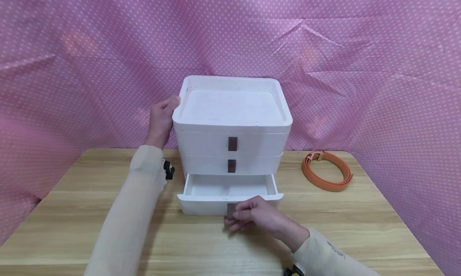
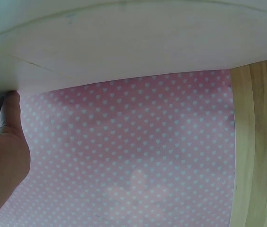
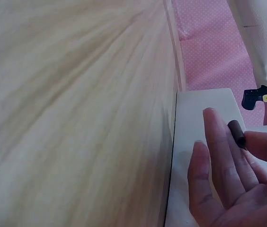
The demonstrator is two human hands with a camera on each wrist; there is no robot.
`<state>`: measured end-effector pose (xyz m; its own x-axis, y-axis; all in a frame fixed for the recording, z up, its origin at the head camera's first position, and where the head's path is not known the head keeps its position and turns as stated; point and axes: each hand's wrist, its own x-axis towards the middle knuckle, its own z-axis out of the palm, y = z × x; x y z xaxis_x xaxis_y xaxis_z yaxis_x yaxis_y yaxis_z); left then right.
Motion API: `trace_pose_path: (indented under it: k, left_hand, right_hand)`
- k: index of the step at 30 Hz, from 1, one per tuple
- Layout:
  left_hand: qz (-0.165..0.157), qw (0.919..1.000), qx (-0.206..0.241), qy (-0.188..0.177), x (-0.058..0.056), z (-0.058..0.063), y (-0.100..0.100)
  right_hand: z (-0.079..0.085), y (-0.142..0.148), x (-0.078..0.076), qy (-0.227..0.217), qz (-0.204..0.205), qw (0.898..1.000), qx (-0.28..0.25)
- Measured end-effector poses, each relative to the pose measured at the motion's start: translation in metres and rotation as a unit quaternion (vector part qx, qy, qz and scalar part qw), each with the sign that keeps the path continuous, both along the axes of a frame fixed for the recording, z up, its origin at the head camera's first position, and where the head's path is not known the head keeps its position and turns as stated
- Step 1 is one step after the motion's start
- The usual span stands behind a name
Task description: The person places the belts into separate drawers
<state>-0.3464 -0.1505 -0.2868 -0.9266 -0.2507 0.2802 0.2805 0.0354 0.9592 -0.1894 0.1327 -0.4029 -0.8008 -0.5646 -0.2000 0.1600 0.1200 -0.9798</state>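
A white drawer unit (image 1: 230, 142) with a tray-like top stands on the table, its bottom drawer (image 1: 205, 206) pulled out with bare white inside. My right hand (image 1: 257, 216) pinches the brown pull tab (image 3: 236, 133) of that drawer between thumb and forefinger, while the other fingers extend below it. At the unit's upper left side, my left hand (image 1: 161, 119) rests against the wall just under the rim. Its fingers look fairly straight in the left wrist view, with the tips partly hidden.
A coiled orange-brown belt (image 1: 325, 184) with a metal buckle lies right of the unit on the wooden table (image 1: 72, 212). Pink dotted cloth (image 1: 360, 67) hangs behind and along both sides. Two upper drawers with brown tabs (image 1: 232, 144) are closed.
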Motion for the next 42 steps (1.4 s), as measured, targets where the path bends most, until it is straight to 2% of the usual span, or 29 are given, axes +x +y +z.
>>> trace_pose_path:
  k: [8, 19, 27, 35, 42]
  left_hand:
    - [-0.003, 0.9998, 0.019, 0.004, -0.002, 0.0, 0.002]
    - [-0.005, 0.9999, 0.007, 0.013, 0.001, -0.001, 0.001]
    - [-0.01, 0.9999, 0.01, 0.001, 0.002, 0.001, 0.001]
    - [-0.006, 0.9998, -0.013, -0.01, 0.002, -0.005, 0.001]
    - [-0.006, 0.9999, -0.013, 0.009, -0.002, -0.002, -0.001]
  right_hand:
    - [0.0, -0.001, 0.006, -0.003, 0.0, 1.0, -0.016]
    - [-0.004, 0.002, 0.011, -0.011, 0.01, 0.999, -0.031]
    - [-0.003, 0.0, 0.017, -0.007, 0.013, 0.999, -0.038]
    - [-0.006, 0.001, 0.024, -0.008, 0.021, 0.999, -0.031]
    - [-0.004, 0.0, 0.023, -0.012, 0.015, 0.999, -0.043]
